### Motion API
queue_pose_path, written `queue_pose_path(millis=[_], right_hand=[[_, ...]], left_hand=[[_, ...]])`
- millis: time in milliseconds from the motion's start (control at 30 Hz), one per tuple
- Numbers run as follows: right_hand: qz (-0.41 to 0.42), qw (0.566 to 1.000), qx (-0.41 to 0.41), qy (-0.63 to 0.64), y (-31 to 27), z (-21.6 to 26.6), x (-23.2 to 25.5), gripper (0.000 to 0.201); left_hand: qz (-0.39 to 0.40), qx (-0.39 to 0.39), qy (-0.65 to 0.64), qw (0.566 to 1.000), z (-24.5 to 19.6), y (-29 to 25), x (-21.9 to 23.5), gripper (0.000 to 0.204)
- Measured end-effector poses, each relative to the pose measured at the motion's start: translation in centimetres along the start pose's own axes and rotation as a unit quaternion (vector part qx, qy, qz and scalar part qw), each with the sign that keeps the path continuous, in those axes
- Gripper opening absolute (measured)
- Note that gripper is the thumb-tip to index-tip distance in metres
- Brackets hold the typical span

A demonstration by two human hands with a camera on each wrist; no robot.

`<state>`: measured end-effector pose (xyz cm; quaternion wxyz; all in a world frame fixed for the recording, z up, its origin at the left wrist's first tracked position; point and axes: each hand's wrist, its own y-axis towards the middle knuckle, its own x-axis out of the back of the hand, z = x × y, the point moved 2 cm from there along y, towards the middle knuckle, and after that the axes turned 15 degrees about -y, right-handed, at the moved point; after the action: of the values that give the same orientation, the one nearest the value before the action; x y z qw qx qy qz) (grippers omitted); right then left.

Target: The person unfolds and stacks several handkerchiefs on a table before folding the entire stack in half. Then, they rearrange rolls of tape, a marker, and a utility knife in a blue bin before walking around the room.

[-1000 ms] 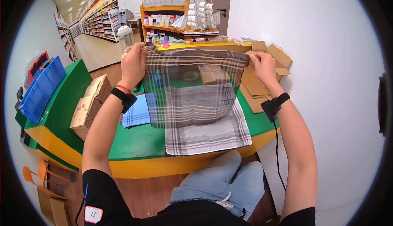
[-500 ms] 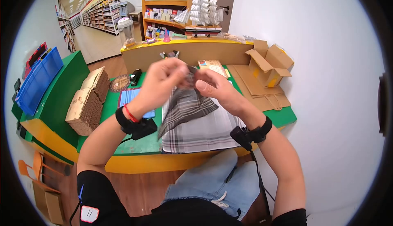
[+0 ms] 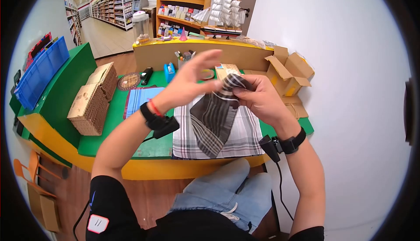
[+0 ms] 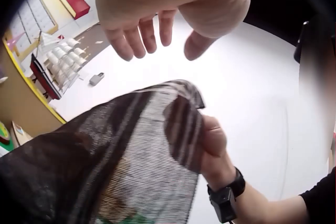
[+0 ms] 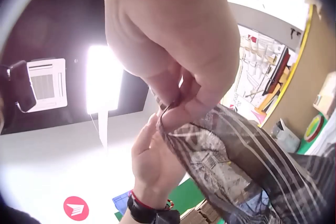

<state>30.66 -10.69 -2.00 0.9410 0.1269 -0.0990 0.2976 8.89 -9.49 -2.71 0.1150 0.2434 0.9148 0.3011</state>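
Note:
A thin dark brown plaid handkerchief [image 3: 214,121] hangs in loose folds from my right hand [image 3: 262,99], which pinches its upper edge between thumb and fingers. Just left of the pinched edge is my left hand [image 3: 192,83], its fingers extended. The left wrist view shows that hand [image 4: 163,19] above the cloth with a gap between thumb and fingers and nothing held. From the right wrist view, the right thumb and fingertips press together on the handkerchief [image 5: 252,155]. Beneath it a white and grey plaid handkerchief [image 3: 249,138] lies spread flat at the front of the green table [image 3: 153,147].
Folded blue cloth [image 3: 143,97] lies left of the white one. Wicker boxes [image 3: 89,110] stand farther left, below a blue bin [image 3: 43,75]. A stapler [image 3: 146,76] and a blue tape dispenser [image 3: 169,72] sit behind. At the right is an open cardboard box [image 3: 288,75].
The dark handkerchief was stretched between both hands, then gathered as they came together. Now the left hand has let go and the cloth hangs from the right hand alone.

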Motion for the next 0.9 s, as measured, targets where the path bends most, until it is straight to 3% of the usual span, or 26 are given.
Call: queue_pose_path(millis=[33, 67, 133, 167, 200, 267, 300, 367, 400, 467, 500, 533, 600, 633, 767, 800, 867, 900], right_hand=[[0.012, 0.999, 0.023, 0.045, -0.1, 0.2, -0.1, 0.024], [0.024, 0.995, 0.047, 0.089, -0.1, 0.6, -0.2, 0.025], [-0.005, 0.996, 0.024, 0.091, -1.0, 2.4, 0.4, 0.03], [0.033, 0.995, 0.033, 0.086, -1.6, 2.6, 2.0, 0.033], [0.07, 0.993, 0.04, 0.083, -2.1, 2.7, 2.8, 0.037], [0.023, 0.999, 0.017, 0.04, -3.2, 4.6, 3.3, 0.045], [0.004, 1.0, 0.011, 0.026, -3.7, 5.0, 3.9, 0.045], [-0.017, 1.0, 0.005, 0.013, -4.4, 5.4, 4.7, 0.045], [-0.058, 0.998, 0.01, -0.006, -4.6, 5.2, 5.1, 0.043], [-0.1, 0.995, 0.018, -0.026, -4.6, 4.7, 6.0, 0.041], [-0.123, 0.991, 0.016, -0.043, -4.5, 4.2, 6.5, 0.038], [-0.145, 0.987, 0.016, -0.061, -4.5, 3.7, 6.9, 0.035], [-0.154, 0.986, 0.028, -0.055, -4.8, 3.2, 7.6, 0.033], [-0.161, 0.985, 0.04, -0.05, -5.0, 3.1, 7.9, 0.03], [-0.22, 0.974, 0.053, 0.007, -6.0, 3.0, 9.3, 0.03], [-0.222, 0.974, 0.052, 0.008, -6.3, 2.9, 9.4, 0.03], [-0.234, 0.97, 0.059, 0.02, -6.7, 2.7, 9.9, 0.03], [-0.238, 0.969, 0.057, 0.023, -6.8, 2.2, 10.3, 0.03]], left_hand=[[0.067, 0.061, -0.066, 0.994, 1.2, 0.3, -0.2, 0.085], [0.106, 0.073, -0.102, 0.986, 1.9, 0.2, -0.6, 0.079], [0.234, 0.24, -0.061, 0.94, 1.2, 0.6, -1.3, 0.072], [0.26, 0.223, -0.147, 0.928, 1.3, 0.3, -2.4, 0.067], [0.238, 0.224, -0.144, 0.934, 0.8, -0.2, -3.3, 0.043], [0.306, 0.172, 0.0, 0.937, 2.9, 0.5, -2.2, 0.029], [0.306, 0.172, -0.001, 0.936, 2.6, 0.4, -2.5, 0.029], [0.286, 0.049, -0.023, 0.957, 0.9, 0.4, -3.3, 0.044], [0.288, 0.049, -0.023, 0.956, 0.9, 0.2, -3.6, 0.044], [0.314, 0.102, -0.166, 0.929, 0.5, -0.4, -3.7, 0.046], [0.32, 0.198, -0.14, 0.916, -0.2, -1.0, -3.2, 0.042], [0.321, 0.199, -0.14, 0.915, -0.9, -1.1, -3.8, 0.042], [0.323, 0.261, -0.273, 0.868, -1.7, -2.3, -5.4, 0.038], [0.295, 0.249, -0.313, 0.868, -1.3, -2.9, -5.8, 0.04], [0.206, 0.303, -0.201, 0.909, -2.4, -3.8, -2.8, 0.062], [0.207, 0.306, -0.202, 0.907, -2.3, -4.1, -1.6, 0.062], [0.177, 0.309, -0.035, 0.934, -1.3, -4.7, 1.5, 0.049], [0.18, 0.313, -0.036, 0.932, -1.1, -5.0, 2.3, 0.049]])
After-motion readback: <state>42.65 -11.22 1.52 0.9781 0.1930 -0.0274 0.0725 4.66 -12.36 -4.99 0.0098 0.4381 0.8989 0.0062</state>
